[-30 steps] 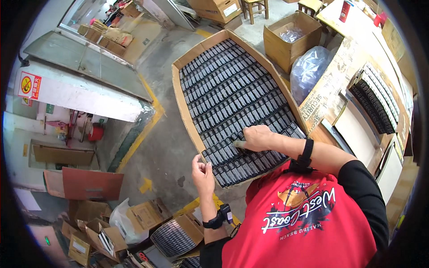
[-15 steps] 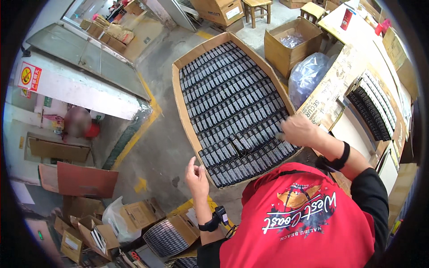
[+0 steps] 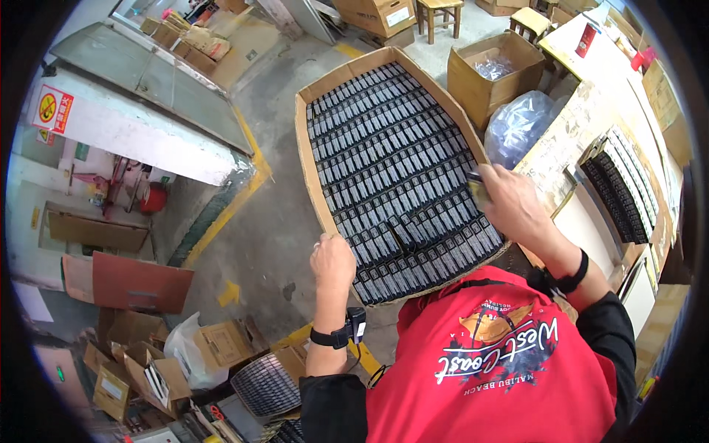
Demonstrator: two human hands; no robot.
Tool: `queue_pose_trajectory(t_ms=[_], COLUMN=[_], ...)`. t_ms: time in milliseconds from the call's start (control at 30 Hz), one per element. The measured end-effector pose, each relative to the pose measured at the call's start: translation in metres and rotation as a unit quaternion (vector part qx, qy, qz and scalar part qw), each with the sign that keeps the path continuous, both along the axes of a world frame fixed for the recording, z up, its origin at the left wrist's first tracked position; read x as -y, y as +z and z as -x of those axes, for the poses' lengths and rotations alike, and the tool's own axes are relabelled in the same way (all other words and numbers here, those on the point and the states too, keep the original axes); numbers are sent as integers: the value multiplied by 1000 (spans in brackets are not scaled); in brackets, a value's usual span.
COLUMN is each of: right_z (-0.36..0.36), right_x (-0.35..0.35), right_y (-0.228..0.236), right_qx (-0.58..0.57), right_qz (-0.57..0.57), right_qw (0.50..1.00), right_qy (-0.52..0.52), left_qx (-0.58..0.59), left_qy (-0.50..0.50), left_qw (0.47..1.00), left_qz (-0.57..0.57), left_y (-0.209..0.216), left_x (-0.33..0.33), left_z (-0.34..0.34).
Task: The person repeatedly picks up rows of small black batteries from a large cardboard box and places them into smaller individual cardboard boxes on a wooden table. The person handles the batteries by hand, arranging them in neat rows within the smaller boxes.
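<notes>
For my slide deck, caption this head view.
Right hand lifts a small dark part over a packed cardboard tray; left hand grips its edge.

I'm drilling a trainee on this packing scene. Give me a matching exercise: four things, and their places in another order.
Things:
1. left hand
2. right hand
3. plastic bag
4. stool

Places:
A. beyond the tray's far end
B. on the tray's near left rim
C. right of the tray, beside an open box
D. over the tray's right edge, holding a small dark part

Pairs: 1-B, 2-D, 3-C, 4-A
</notes>
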State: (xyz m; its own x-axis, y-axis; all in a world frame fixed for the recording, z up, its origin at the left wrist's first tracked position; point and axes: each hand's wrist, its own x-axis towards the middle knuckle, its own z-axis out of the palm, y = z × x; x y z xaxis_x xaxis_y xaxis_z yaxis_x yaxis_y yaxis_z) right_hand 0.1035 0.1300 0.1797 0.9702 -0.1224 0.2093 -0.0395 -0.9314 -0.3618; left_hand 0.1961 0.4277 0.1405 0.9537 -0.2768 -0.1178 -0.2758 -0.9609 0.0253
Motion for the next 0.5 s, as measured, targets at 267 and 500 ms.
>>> queue_pose_trajectory(t_ms=[267,500], right_z=[-45,-35], right_x=[-56,-61], right_y=[-72,-68], right_qx=[-213,-234], right_qz=[-218,-216], right_qw=[949,946], right_qy=[75,68], left_qx=[-12,8], left_qy=[-14,86], left_qw=[1000,959], left_qz=[-18,270], left_y=[0,-9], left_x=[31,32], left_z=[8,13])
